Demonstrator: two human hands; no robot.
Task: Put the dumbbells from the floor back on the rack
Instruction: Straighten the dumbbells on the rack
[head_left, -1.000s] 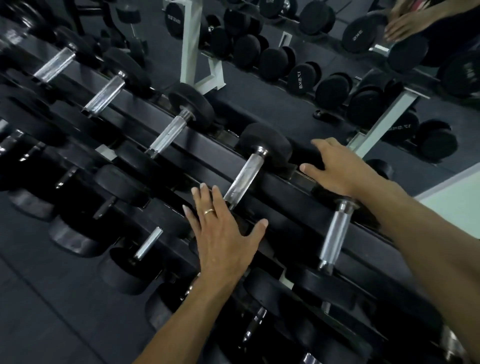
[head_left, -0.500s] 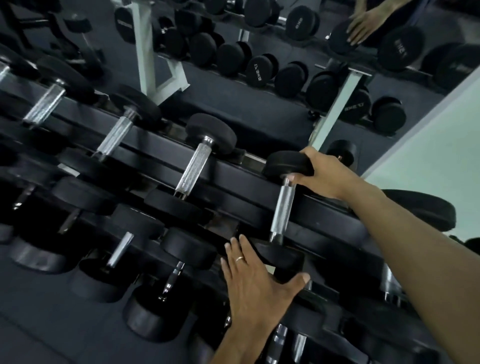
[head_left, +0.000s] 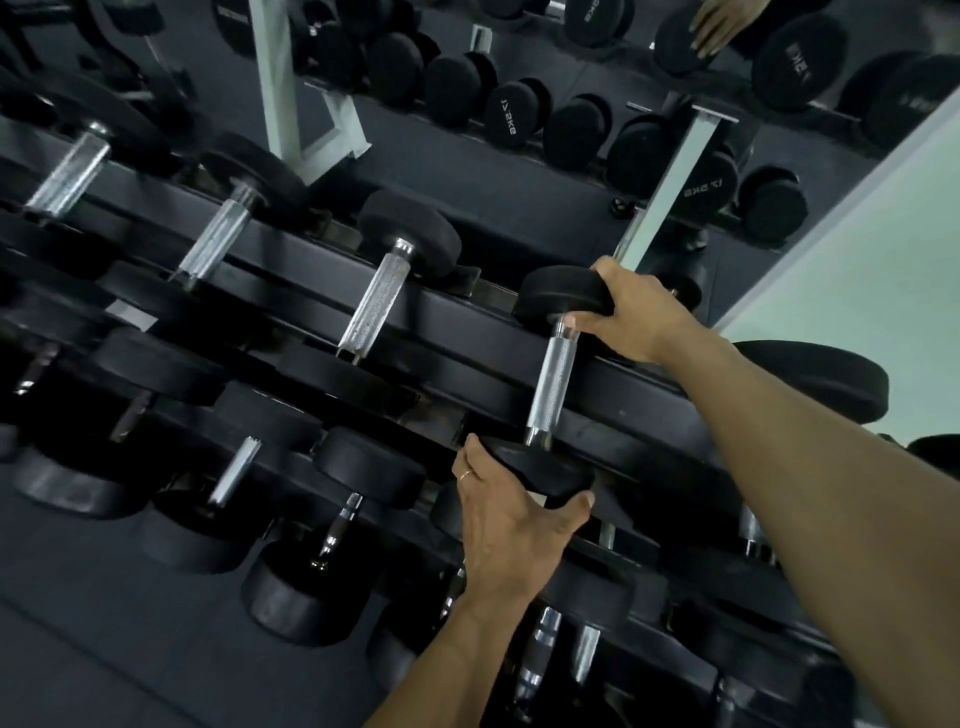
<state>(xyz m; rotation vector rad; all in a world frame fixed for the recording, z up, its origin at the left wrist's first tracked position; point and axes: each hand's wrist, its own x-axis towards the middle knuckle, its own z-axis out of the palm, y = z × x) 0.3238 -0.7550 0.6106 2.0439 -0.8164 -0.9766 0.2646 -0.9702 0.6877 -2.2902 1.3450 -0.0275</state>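
Evidently the dumbbell (head_left: 552, 379) is being seated on the top tier of the rack (head_left: 467, 332), at about 3 o'clock of its three racked neighbours: its far head is gripped by the right hand (head_left: 631, 317), its near head cupped by the left hand (head_left: 511, 512), so both ends settle level across the rails
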